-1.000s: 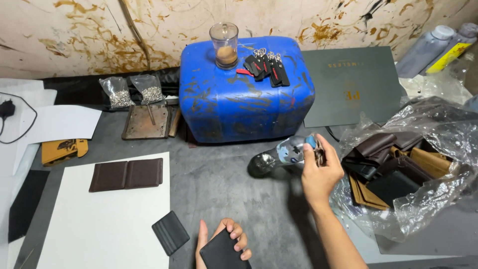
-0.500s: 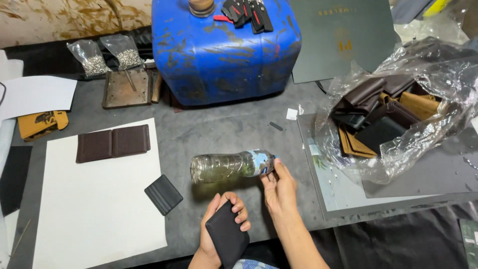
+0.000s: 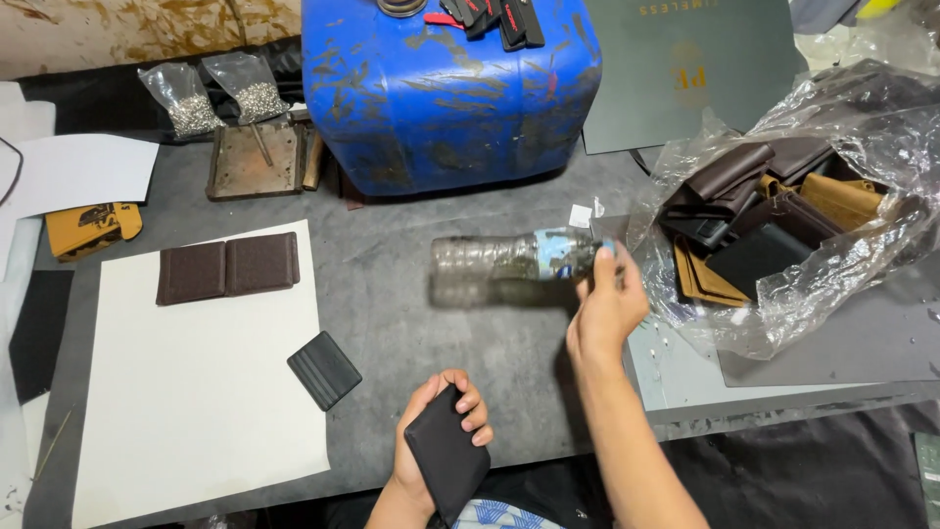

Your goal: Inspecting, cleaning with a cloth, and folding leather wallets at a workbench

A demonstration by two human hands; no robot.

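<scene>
- While the right hand (image 3: pixel 605 312) holds a clear plastic bottle (image 3: pixel 514 266) by its cap end, the bottle lies almost level above the grey work table (image 3: pixel 441 333), in front of the blue plastic canister (image 3: pixel 446 93). The fingers are closed around the neck, and the bottle looks blurred.
- The left hand (image 3: pixel 441 416) is nearer to the person than the canister, low in the view. Its fingers are curled over the edge of a black leather wallet (image 3: pixel 447 456), which it grips firmly.
- To the left of the canister and closer to the person, a large white sheet (image 3: pixel 196 392) lies on the table. On it rest an open dark brown wallet piece (image 3: pixel 227 267) and a small black card holder (image 3: pixel 324 369), well apart from each other.
- Just beside the canister on its left stands a rusty metal block (image 3: pixel 257 162), and behind this two small clear bags of metal parts (image 3: pixel 217 98).
- Further left of the canister, a tan leather piece (image 3: pixel 93 228) lies near white paper (image 3: pixel 78 171).
- To the right of the canister, a crumpled clear plastic bag (image 3: pixel 803 216) holds brown, tan and black wallets. The right hand is just beside this bag.
- Behind the bag, next to the canister, lies a dark green flat box (image 3: pixel 685 69).
- On top of the canister lie some small black and red items (image 3: pixel 494 15), too cut off to name.
</scene>
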